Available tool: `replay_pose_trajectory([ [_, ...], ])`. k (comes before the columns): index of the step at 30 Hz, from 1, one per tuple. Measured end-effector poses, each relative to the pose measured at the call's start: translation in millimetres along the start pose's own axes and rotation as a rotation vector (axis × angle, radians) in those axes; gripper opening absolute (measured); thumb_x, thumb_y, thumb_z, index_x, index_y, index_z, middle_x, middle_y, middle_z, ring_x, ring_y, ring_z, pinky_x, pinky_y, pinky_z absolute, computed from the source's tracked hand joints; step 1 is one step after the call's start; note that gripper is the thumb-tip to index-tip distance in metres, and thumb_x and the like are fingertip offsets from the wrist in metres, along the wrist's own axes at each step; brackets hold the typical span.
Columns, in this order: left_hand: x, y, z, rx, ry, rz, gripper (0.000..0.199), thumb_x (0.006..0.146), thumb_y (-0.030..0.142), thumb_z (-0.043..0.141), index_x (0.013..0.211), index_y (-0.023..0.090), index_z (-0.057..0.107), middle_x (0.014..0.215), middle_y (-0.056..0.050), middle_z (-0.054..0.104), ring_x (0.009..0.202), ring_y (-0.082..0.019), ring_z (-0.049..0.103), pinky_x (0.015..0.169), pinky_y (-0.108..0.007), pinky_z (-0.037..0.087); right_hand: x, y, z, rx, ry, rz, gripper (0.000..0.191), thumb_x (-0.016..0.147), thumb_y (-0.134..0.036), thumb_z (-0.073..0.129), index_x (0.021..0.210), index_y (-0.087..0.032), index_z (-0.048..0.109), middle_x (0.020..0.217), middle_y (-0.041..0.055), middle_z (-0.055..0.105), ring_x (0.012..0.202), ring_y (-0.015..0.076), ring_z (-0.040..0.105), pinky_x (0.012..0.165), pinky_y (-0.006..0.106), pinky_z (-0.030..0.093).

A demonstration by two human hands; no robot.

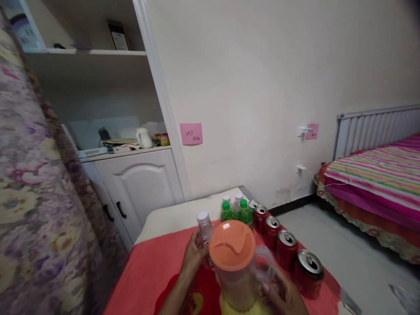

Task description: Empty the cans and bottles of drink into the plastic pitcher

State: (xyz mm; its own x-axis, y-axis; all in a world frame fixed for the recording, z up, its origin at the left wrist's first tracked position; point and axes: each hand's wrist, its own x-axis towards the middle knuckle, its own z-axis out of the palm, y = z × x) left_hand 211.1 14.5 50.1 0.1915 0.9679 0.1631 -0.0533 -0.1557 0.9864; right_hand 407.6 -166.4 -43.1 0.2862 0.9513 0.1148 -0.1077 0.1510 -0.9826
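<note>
A clear plastic pitcher (238,286) with an orange lid (232,245) stands in front of me on the table, its handle pointing right. My right hand (285,292) is closed at that handle, partly hidden by it. To the left of the pitcher, my left hand (194,253) has its fingers wrapped round a clear bottle with a white cap (204,224); the pitcher hides some of the fingertips. Just behind are green-capped bottles (227,212) and white-capped bottles. A row of red drink cans (286,250) runs along the right side.
A red cloth (147,258) covers most of the table (164,221), which touches the wall. Flowered curtain (29,175) hangs at left, beside a white cabinet (144,183). A striped bed (377,170) is at right, past the floor. Chargers (304,130) stick out of the wall.
</note>
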Motion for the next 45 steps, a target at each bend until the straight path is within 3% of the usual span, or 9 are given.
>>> replay_pose_trajectory([
  [4,2,-4,1.4,0.013,-0.022,-0.029,0.072,0.039,0.026,0.090,0.106,0.018,0.067,0.120,-0.016,0.074,0.115,-0.037,0.066,0.096,-0.044,0.054,0,-4,2,-0.005,0.000,-0.014,0.063,0.079,-0.061,0.064,0.127,-0.020,0.062,0.074,0.0076,0.072,0.074,0.0261,0.067,0.067,0.034,0.054],
  [10,7,-8,2.8,0.041,-0.021,-0.064,0.069,0.041,0.030,0.090,0.105,0.019,0.066,0.117,-0.015,0.075,0.115,-0.036,0.066,0.094,-0.044,0.055,-1,-3,8,0.037,0.074,-0.023,0.058,0.073,-0.066,0.067,0.112,-0.023,0.070,0.064,0.0052,0.067,0.061,0.0248,0.065,0.064,0.037,0.055],
  [17,7,-13,1.8,0.083,-0.045,-0.097,0.061,0.048,0.035,0.088,0.102,0.017,0.066,0.119,-0.017,0.073,0.110,-0.035,0.068,0.090,-0.041,0.056,3,8,13,0.145,0.109,-0.023,0.061,0.070,-0.067,0.069,0.113,-0.024,0.068,0.062,0.0032,0.066,0.058,0.0234,0.063,0.067,0.039,0.056],
  [21,8,-20,0.6,0.088,-0.043,-0.113,0.069,0.046,0.036,0.089,0.107,0.018,0.064,0.120,-0.017,0.073,0.110,-0.035,0.068,0.088,-0.039,0.057,4,12,12,0.135,0.110,-0.035,0.065,0.070,-0.068,0.068,0.116,-0.023,0.066,0.064,0.0027,0.065,0.057,0.0209,0.061,0.070,0.038,0.055],
  [25,8,-21,-0.4,0.070,-0.073,-0.132,0.077,0.045,0.036,0.091,0.114,0.020,0.061,0.126,-0.015,0.070,0.113,-0.035,0.067,0.089,-0.038,0.057,4,10,9,0.089,0.078,-0.033,0.063,0.071,-0.069,0.067,0.115,-0.023,0.067,0.064,0.0034,0.065,0.058,0.0219,0.062,0.062,0.035,0.054],
  [32,7,-15,1.7,0.027,-0.130,-0.097,0.076,0.043,0.037,0.092,0.112,0.017,0.065,0.124,-0.016,0.072,0.120,-0.040,0.063,0.095,-0.046,0.055,6,-1,13,0.092,0.080,-0.045,0.061,0.069,-0.070,0.067,0.111,-0.027,0.068,0.063,0.0027,0.064,0.064,0.0275,0.066,0.067,0.041,0.055],
  [39,8,-22,-4.7,0.119,0.004,-0.128,0.078,0.045,0.033,0.089,0.115,0.019,0.060,0.139,-0.017,0.061,0.128,-0.037,0.058,0.101,-0.042,0.053,8,2,10,0.053,0.117,-0.094,0.056,0.072,-0.066,0.068,0.107,-0.022,0.065,0.069,0.0024,0.067,0.058,0.0191,0.061,0.055,0.028,0.047],
  [45,-2,-29,-24.8,0.139,0.163,-0.147,0.096,0.043,0.045,0.084,0.128,0.015,0.051,0.149,-0.026,0.047,0.137,-0.043,0.046,0.111,-0.052,0.043,5,-6,5,0.024,0.081,-0.065,0.052,0.082,-0.058,0.063,0.116,-0.019,0.062,0.074,0.0033,0.072,0.061,0.0177,0.063,0.058,0.027,0.048],
])
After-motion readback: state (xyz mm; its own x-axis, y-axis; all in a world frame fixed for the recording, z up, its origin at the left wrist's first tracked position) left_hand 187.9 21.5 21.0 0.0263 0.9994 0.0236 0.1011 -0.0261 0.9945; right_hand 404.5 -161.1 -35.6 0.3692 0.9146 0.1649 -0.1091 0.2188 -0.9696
